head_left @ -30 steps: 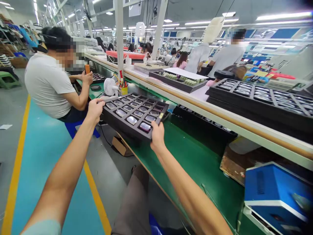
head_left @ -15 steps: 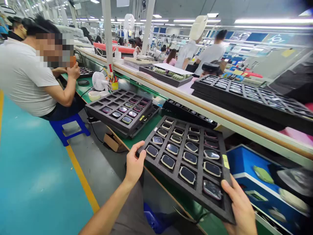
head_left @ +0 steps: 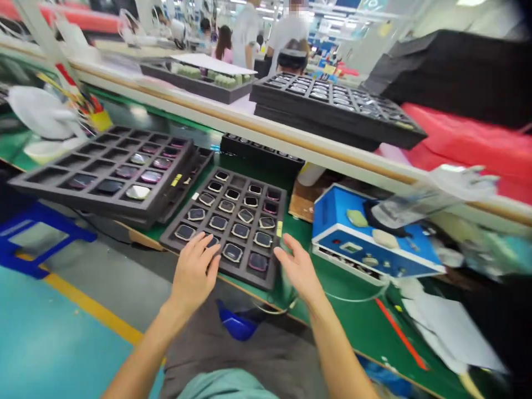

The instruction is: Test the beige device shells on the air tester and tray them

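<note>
Tray [head_left: 233, 221] under L grip [head_left: 194, 271]

Green workbench [head_left: 353, 310], wooden-edged shelf [head_left: 257, 130], teal floor [head_left: 37, 343], yellow line [head_left: 93, 307].

A black foam tray [head_left: 276, 244] lies on the green surface [head_left: 353, 302] beside a blue-and-white machine [head_left: 332, 213]; the floor [head_left: 37, 332] is teal with a yellow stripe.

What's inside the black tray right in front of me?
The black tray holds small glossy rounded-square parts, one per pocket, most pockets filled. The left hand lies over the near-left pockets, so their contents are hidden. The right hand is at the tray's right edge.
</note>
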The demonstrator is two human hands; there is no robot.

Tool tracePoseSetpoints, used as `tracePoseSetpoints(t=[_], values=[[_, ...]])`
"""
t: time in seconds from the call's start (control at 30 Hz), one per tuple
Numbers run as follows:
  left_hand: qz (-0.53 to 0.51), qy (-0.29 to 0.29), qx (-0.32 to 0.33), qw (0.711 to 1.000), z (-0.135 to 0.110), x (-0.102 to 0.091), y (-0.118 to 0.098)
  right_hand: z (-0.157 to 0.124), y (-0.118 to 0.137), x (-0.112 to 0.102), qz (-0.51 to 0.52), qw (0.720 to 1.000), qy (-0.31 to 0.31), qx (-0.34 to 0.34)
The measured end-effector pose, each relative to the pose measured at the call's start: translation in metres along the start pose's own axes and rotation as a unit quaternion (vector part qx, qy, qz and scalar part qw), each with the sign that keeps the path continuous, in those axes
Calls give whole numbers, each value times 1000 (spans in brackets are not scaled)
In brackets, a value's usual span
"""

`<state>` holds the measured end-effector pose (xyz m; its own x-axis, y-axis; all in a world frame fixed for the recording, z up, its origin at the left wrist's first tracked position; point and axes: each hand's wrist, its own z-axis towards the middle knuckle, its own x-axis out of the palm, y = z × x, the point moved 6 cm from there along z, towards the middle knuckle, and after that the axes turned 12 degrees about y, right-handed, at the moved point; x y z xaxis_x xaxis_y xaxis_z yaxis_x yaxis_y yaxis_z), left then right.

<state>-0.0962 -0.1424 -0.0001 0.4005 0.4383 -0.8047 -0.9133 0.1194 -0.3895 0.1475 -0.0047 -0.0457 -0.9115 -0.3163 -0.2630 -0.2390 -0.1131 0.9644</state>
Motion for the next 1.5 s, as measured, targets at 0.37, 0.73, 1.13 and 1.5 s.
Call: tracePoseSetpoints(t=[0.37,0.73,1.13,1.5], values=[[20,313,89,945,59,28,-17,159,44,4,-401,904,138,-43],[48,378,243,892,74,37,-67,193,34,-18,-395,897,196,-27],[83,347,330,874,56,68,-99,237,37,-15,-446,878,170,-28],[82,145,127,978,121,-101,60,241,24,-7,-463,867,174,-52]])
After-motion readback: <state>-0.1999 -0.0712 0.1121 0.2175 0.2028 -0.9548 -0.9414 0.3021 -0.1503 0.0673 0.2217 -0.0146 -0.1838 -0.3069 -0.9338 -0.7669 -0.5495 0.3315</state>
